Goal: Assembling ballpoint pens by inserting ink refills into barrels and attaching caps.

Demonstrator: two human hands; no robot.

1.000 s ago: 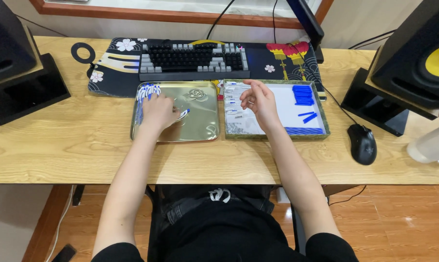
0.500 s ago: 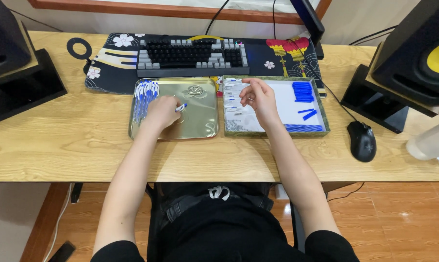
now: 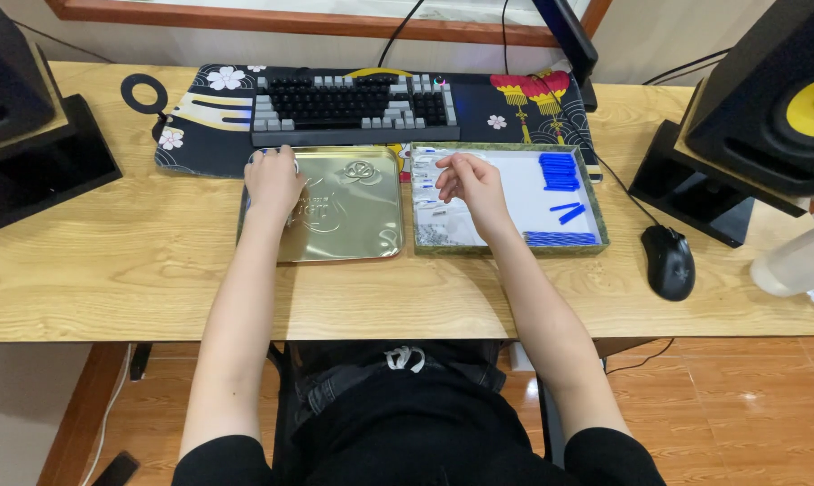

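L hand (image 3: 274,180) hides tray corner; speakers (image 3: 771,85) cropped; R hand (image 3: 470,180) pinch contents unclear.

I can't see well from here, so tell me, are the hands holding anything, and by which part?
The left hand lies on the gold tray's far left corner; the right hand hovers over the white tray. Whether either pinches something cannot be told.

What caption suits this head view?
Left hand on shiny gold metal tray; right hand over white box of blue sticks.
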